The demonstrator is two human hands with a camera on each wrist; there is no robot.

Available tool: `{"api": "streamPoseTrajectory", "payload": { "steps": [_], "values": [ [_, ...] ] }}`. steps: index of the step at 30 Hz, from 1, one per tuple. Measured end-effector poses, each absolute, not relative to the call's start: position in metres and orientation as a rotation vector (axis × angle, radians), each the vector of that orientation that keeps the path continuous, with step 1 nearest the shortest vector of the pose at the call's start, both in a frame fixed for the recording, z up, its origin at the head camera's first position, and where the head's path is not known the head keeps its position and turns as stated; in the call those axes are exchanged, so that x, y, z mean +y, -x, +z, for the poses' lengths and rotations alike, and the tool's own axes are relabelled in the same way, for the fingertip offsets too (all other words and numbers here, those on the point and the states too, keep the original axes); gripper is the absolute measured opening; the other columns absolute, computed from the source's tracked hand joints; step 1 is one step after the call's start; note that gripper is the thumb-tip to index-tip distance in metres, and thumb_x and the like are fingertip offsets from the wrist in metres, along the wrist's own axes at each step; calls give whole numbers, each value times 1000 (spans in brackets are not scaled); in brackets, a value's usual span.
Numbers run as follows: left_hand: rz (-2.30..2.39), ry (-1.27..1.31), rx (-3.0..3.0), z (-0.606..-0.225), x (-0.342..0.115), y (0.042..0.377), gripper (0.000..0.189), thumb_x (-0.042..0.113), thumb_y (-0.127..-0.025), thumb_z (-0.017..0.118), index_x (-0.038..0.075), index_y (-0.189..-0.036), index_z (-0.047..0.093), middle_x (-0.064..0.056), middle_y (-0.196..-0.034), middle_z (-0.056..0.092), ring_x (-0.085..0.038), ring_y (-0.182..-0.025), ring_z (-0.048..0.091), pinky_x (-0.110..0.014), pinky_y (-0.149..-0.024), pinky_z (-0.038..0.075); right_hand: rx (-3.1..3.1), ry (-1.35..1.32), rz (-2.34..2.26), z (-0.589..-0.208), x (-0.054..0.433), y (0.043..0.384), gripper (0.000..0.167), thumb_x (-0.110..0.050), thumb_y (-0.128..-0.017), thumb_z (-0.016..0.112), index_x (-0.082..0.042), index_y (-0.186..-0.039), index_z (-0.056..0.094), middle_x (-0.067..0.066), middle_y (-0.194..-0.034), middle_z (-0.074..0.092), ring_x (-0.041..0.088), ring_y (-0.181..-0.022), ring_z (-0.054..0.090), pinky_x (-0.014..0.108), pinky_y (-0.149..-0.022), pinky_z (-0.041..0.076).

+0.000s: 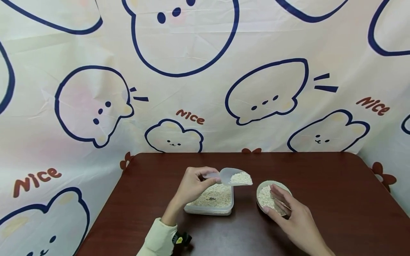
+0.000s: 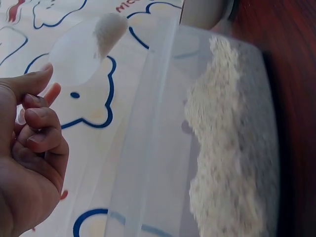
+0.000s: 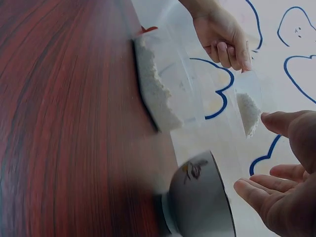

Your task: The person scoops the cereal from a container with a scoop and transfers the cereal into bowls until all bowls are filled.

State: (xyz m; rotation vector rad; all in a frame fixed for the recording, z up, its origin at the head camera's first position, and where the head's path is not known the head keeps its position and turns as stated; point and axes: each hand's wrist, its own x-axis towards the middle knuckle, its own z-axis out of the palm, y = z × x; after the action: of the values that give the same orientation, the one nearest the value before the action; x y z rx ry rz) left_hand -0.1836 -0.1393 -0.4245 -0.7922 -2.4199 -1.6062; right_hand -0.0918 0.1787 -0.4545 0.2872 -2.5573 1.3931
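In the head view my left hand (image 1: 192,186) pinches the handle of a translucent plastic scoop (image 1: 226,173), held above the right part of a clear plastic container (image 1: 208,211). Pale flakes, possibly oats, fill the front of the scoop, and the container holds more of them. The left wrist view shows the thumb and curled fingers at the handle of the scoop (image 2: 74,54). My right hand (image 1: 293,213) spreads over the near right side of a round bowl (image 1: 261,186) with flakes inside. In the right wrist view, its fingers appear just above the rim of the bowl (image 3: 205,197).
The dark reddish-brown table (image 1: 336,185) runs back to a pale cloth (image 1: 211,92) printed with blue-outlined cartoon figures. A black band (image 1: 180,239) circles the left wrist by the light sleeve (image 1: 158,238). Container and bowl stand apart.
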Motion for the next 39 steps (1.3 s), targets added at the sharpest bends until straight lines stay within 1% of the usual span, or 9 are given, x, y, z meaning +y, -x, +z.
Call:
{"api": "streamPoseTrajectory", "payload": {
  "steps": [4, 10, 15, 17, 19, 21, 27, 35, 39],
  "values": [
    [-1598, 841, -2432, -421, -124, 188, 9, 18, -95, 83, 16, -104, 82, 2, -79, 71, -3, -60, 46, -21, -56, 39, -2541, -284, 1338, -455, 190, 89, 67, -24, -93, 87, -9, -151, 58, 15, -149, 66, -12, -125, 61, 7, -92, 52],
    [-1603, 919, -2449, -417, -104, 194, 9, 17, -96, 82, 14, -105, 83, 4, -69, 61, -2, -55, 39, -20, -55, 36, -2574, -218, 1201, -455, 204, 86, 73, -24, -90, 90, -11, -153, 56, 14, -148, 66, 18, -121, 74, 3, -90, 50],
    [-1591, 923, -2510, -416, -90, 197, 10, 16, -95, 83, 13, -105, 83, 1, -74, 70, 0, -53, 39, -19, -53, 34, -2574, -187, 1167, -458, 216, 88, 78, -24, -87, 92, -9, -154, 55, 16, -150, 64, 4, -122, 70, 0, -90, 47],
    [-1584, 927, -2530, -415, -85, 198, 10, 15, -95, 83, 12, -105, 83, -1, -78, 74, 0, -52, 39, -19, -52, 34, -2593, -173, 1160, -459, 219, 88, 79, -26, -87, 92, -9, -155, 54, 17, -152, 63, 9, -123, 71, -1, -89, 45],
    [-1575, 934, -2546, -414, -80, 198, 10, 14, -95, 83, 12, -104, 83, -2, -79, 75, -1, -53, 40, -19, -52, 34, -2624, -152, 1157, -459, 222, 89, 81, -30, -87, 92, -8, -155, 53, 19, -153, 61, 25, -125, 72, -2, -89, 45],
    [-1558, 954, -2558, -413, -76, 199, 10, 14, -94, 84, 12, -103, 83, -1, -79, 75, -1, -54, 41, -19, -52, 34, -2672, -126, 1154, -460, 224, 90, 85, -36, -88, 92, -7, -156, 51, 20, -155, 59, 38, -127, 70, 5, -90, 51],
    [-1466, 1031, -2607, -409, -66, 201, 10, 14, -94, 85, 11, -103, 84, 3, -76, 71, 0, -53, 37, -18, -53, 31, -2765, -97, 1175, -464, 227, 93, 94, -47, -87, 90, -4, -158, 48, 22, -159, 54, 40, -135, 64, 38, -97, 60],
    [-1328, 1124, -2683, -401, -58, 204, 12, 16, -94, 85, 9, -103, 83, 0, -77, 75, 3, -52, 38, -17, -52, 34, -2734, -113, 1199, -473, 231, 95, 95, -39, -82, 95, -2, -156, 50, 23, -158, 55, 45, -135, 62, 33, -93, 62],
    [-1251, 1160, -2712, -397, -55, 205, 11, 16, -94, 84, 10, -103, 84, 0, -82, 78, 4, -52, 37, -17, -54, 34, -2787, -89, 1213, -476, 234, 96, 99, -43, -82, 94, -2, -158, 47, 25, -161, 51, 44, -134, 64, 37, -93, 62]
  ]
}}
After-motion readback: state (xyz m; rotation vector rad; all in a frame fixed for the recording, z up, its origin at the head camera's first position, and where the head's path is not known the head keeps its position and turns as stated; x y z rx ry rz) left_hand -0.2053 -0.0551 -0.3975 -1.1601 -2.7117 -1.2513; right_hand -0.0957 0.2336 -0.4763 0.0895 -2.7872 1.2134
